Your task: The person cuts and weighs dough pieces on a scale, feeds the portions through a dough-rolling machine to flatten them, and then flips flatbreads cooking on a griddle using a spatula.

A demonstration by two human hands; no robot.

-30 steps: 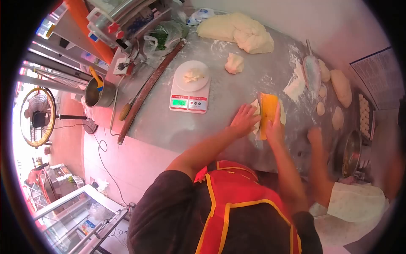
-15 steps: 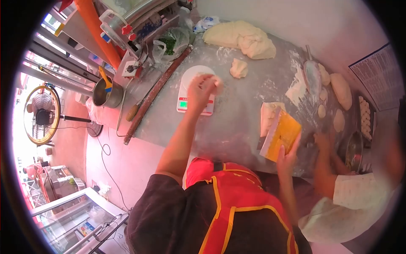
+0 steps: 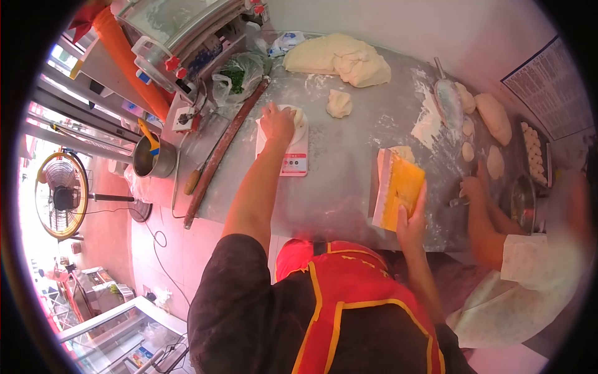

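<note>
My left hand (image 3: 278, 123) reaches over the white kitchen scale (image 3: 295, 164), its fingers closed round a small dough piece (image 3: 299, 116) on the round plate. In my right hand (image 3: 411, 221) is a scraper (image 3: 400, 191) with a yellow grip and a pale blade, tilted above the metal table. Partly hidden behind the scraper lies a flat piece of dough (image 3: 403, 153). A small dough lump (image 3: 339, 103) rests to the right of the scale, and a large dough mass (image 3: 339, 57) lies behind it.
A long wooden rod (image 3: 227, 149) lies left of the scale, near a metal pot (image 3: 154, 159). At the right are a metal scoop (image 3: 447, 100), dough pieces (image 3: 494, 118), a tray of shaped dough (image 3: 534, 153) and a co-worker's hands (image 3: 474, 187) at the table edge.
My left hand has gone from the flat dough to the scale with a small dough piece. My right hand has lifted and tilted the scraper off the dough.
</note>
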